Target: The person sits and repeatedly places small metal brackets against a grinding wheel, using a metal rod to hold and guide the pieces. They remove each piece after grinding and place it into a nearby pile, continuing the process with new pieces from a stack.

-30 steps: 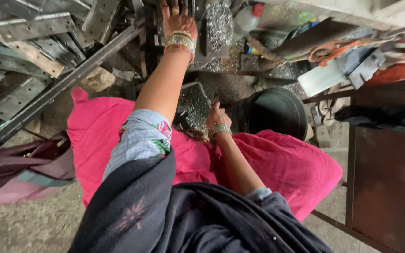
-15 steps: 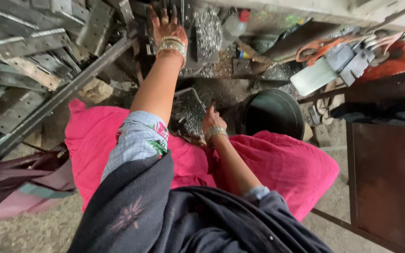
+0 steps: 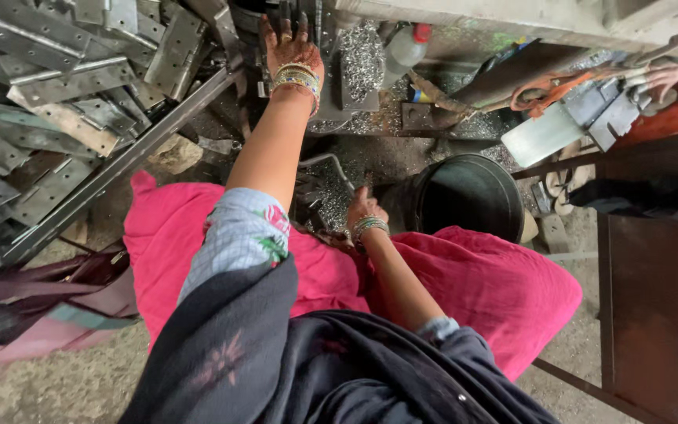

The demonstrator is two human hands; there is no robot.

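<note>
Item: your left hand [image 3: 290, 49] is reaching far forward, fingers spread wide and flat against the dark machine part [image 3: 308, 20], grip closing on nothing. Item: your right hand [image 3: 361, 210] is resting low beside the black bucket [image 3: 464, 200], touching metal shavings [image 3: 325, 196]; its grip cannot be told.

We are looking down at a dusty concrete floor [image 3: 49, 389] that is carrying nearly everything here. A heap of flat grey metal brackets [image 3: 64, 86] is lying at the upper left, with a long steel angle bar [image 3: 119, 169] slanting across its edge. Shiny metal shavings [image 3: 362, 55] are spreading over the middle ground. A dark round bucket [image 3: 464, 196] is standing near them, and a rusty brown metal stand [image 3: 657, 306] is sitting at the right.
</note>
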